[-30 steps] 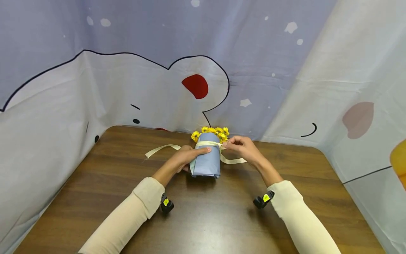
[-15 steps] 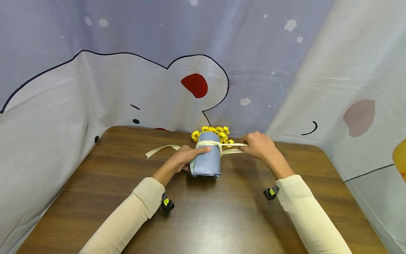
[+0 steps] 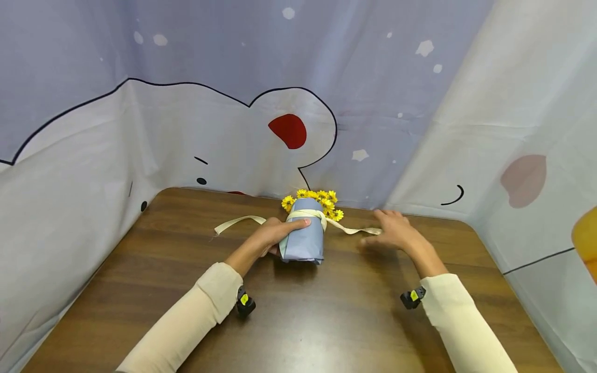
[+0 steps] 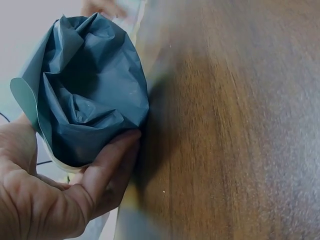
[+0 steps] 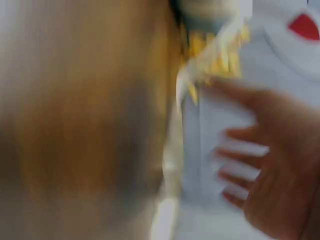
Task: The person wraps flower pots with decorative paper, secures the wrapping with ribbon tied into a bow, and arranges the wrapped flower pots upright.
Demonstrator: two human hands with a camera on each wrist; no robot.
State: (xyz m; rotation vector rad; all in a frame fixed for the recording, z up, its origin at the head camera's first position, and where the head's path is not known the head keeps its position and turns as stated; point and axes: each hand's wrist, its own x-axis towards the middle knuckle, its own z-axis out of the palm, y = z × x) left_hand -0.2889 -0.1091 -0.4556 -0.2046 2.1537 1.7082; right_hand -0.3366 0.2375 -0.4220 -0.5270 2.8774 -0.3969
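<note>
A bouquet wrapped in blue paper [image 3: 303, 242] lies near the back of the table, its yellow flowers [image 3: 332, 204] pointing away from me. My left hand [image 3: 270, 235] grips the wrapped bundle from the left, thumb on top and fingers underneath. In the left wrist view the crumpled open bottom of the blue paper [image 4: 110, 85] faces the camera. A cream ribbon [image 3: 308, 213] runs round the bundle, with one tail out to each side. Beside the right tail, my right hand [image 3: 396, 230] has its fingers spread and apart; the right wrist view is blurred, with the ribbon [image 5: 172, 145] passing near the fingers.
The brown wooden table [image 3: 298, 321] reaches back to a printed cloth backdrop [image 3: 224, 134], which hangs right behind the flowers. Another stretch of white cloth [image 3: 536, 233] stands along the right side.
My right hand pulled the ribbon tail out to the right, then let it go and opened; the tail now sags toward the table. My left hand has stayed on the bouquet.
</note>
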